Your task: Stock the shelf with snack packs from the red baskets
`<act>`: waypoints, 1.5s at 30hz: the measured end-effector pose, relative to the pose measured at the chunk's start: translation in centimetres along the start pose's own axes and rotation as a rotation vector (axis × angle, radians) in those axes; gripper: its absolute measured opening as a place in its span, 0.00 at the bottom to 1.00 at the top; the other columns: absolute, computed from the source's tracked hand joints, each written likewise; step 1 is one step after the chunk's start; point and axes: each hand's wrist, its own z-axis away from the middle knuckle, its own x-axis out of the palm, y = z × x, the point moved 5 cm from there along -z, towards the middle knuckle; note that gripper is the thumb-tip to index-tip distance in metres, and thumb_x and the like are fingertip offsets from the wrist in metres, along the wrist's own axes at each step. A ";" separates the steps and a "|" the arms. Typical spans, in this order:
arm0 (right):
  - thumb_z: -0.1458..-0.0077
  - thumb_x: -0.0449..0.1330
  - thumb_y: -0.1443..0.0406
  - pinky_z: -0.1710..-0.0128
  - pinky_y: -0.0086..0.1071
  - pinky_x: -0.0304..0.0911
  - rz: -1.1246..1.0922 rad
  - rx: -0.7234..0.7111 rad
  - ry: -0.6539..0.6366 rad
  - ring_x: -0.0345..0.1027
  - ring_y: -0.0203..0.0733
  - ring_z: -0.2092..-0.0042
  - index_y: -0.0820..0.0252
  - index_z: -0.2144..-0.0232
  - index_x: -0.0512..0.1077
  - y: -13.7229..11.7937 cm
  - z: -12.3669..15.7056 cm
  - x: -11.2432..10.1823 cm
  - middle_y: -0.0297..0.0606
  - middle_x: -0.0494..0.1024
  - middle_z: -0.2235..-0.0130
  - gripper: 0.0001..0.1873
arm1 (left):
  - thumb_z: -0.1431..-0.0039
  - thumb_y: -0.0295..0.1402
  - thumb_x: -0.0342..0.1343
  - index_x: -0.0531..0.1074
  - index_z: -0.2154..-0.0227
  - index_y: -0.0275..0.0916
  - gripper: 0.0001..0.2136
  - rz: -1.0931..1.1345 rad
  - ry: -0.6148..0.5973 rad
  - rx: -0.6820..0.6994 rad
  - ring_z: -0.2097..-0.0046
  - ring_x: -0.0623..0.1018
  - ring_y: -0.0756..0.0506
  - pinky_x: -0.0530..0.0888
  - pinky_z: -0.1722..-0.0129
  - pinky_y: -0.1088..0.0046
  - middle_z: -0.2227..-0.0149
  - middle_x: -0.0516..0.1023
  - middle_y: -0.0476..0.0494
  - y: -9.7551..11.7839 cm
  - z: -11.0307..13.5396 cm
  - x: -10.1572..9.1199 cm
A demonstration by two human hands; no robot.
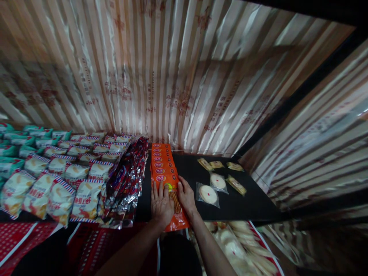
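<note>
Head: two hands [161, 205] [186, 197], one orange row [162, 168]

Shop: small snack stall. Evidence: dark worktop [253, 203] stocked with packaged snacks in repeated rows, many alike.
- Far left of left grip [161, 205]: green bags [17, 142], then white bags [57, 184] with red-blue edging, overlapped in ranks.
- Just left of it: stack of shiny foil packets [126, 176].
- Ahead of both grips: line of identical orange packets [161, 166].
- Right of right grip [186, 197]: round wafers [208, 194] in clear wrappers, small gold packets [236, 184].
- Beyond grips: striped plastic sheeting [172, 76] as back wall.
</note>
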 end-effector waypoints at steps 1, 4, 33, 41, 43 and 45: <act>0.44 0.46 0.59 0.44 0.41 0.56 0.000 -0.013 -0.001 0.64 0.43 0.47 0.64 0.51 0.68 0.0 0.0 0.1 0.47 0.72 0.49 0.24 | 0.47 0.32 0.47 0.61 0.44 0.36 0.25 0.001 -0.001 0.006 0.36 0.51 0.36 0.52 0.39 0.53 0.38 0.57 0.42 0.0 0.0 0.0; 0.45 0.47 0.61 0.44 0.41 0.57 0.018 -0.044 0.012 0.65 0.43 0.47 0.64 0.54 0.71 0.0 0.0 0.3 0.47 0.72 0.49 0.22 | 0.47 0.31 0.47 0.62 0.44 0.36 0.25 -0.001 -0.028 0.014 0.36 0.51 0.35 0.53 0.39 0.53 0.37 0.56 0.41 -0.1 -0.2 -0.2; 0.53 0.52 0.41 0.43 0.42 0.55 -0.838 0.292 0.014 0.60 0.49 0.43 0.59 0.51 0.70 2.8 -8.3 3.4 0.44 0.68 0.45 0.36 | 0.46 0.51 0.45 0.58 0.42 0.46 0.29 -0.101 -0.002 0.014 0.36 0.51 0.34 0.49 0.39 0.48 0.38 0.57 0.46 2.2 -3.4 0.9; 0.51 0.48 0.40 0.41 0.39 0.52 -0.706 0.326 0.004 0.61 0.47 0.44 0.61 0.49 0.68 2.8 -8.1 4.5 0.41 0.68 0.45 0.38 | 0.46 0.51 0.45 0.57 0.42 0.46 0.30 -0.123 -0.044 0.012 0.37 0.51 0.33 0.48 0.39 0.48 0.38 0.58 0.46 1.5 -3.6 1.0; 0.51 0.48 0.40 0.41 0.38 0.52 -0.681 0.330 0.016 0.61 0.47 0.44 0.61 0.49 0.69 2.6 -8.0 4.5 0.42 0.68 0.45 0.38 | 0.46 0.50 0.45 0.57 0.42 0.46 0.29 -0.132 -0.069 0.014 0.37 0.51 0.34 0.48 0.39 0.49 0.38 0.58 0.47 1.5 -3.7 0.6; 0.51 0.48 0.40 0.42 0.38 0.52 -0.655 0.331 0.032 0.61 0.47 0.44 0.61 0.50 0.69 2.4 -7.9 4.4 0.41 0.69 0.46 0.38 | 0.46 0.49 0.45 0.57 0.42 0.46 0.29 -0.128 -0.100 0.019 0.37 0.51 0.34 0.48 0.39 0.50 0.38 0.58 0.47 1.4 -3.8 0.1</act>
